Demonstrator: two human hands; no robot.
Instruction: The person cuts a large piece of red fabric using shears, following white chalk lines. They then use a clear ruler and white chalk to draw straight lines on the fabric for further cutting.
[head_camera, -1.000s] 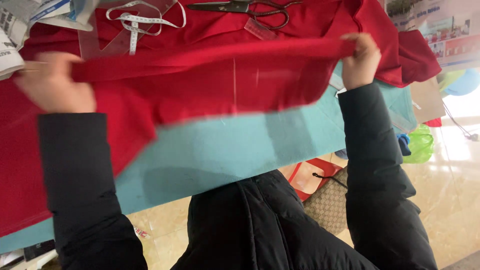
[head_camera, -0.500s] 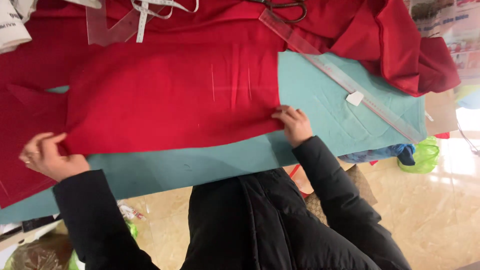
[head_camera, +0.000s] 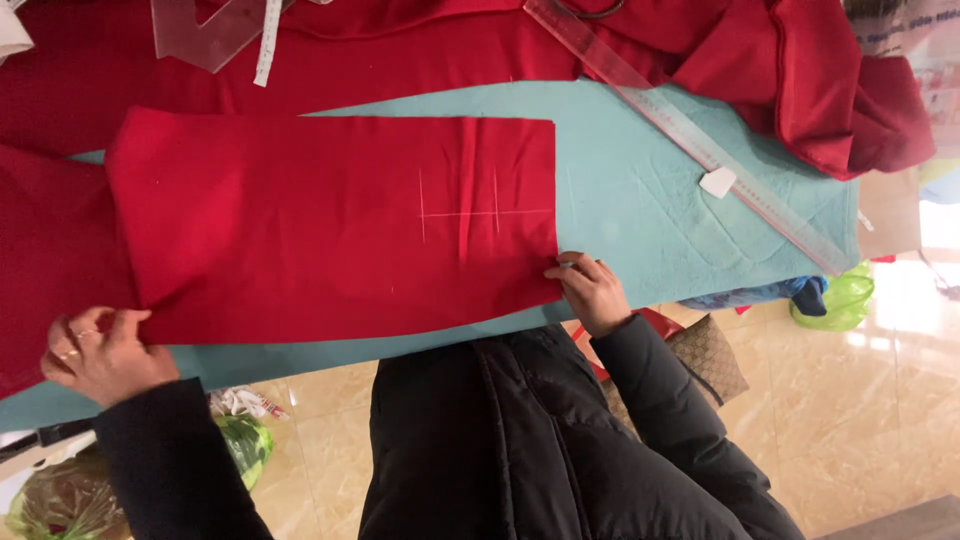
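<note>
Folded red fabric (head_camera: 330, 225) — soft, rectangular, chalk-marked — lies on the teal-covered bench (head_camera: 640, 210); left hand (head_camera: 105, 350) and right hand (head_camera: 590, 290) each pinch a corner.

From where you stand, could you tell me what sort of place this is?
Probably a sewing or tailoring workroom: folded red cloth with chalk marks on a teal-covered table, a long clear ruler, a white tape measure.

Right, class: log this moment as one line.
left hand: pinching red cloth corner | right hand: on opposite corner | cloth: flat on teal mat | ruler: beside
</note>
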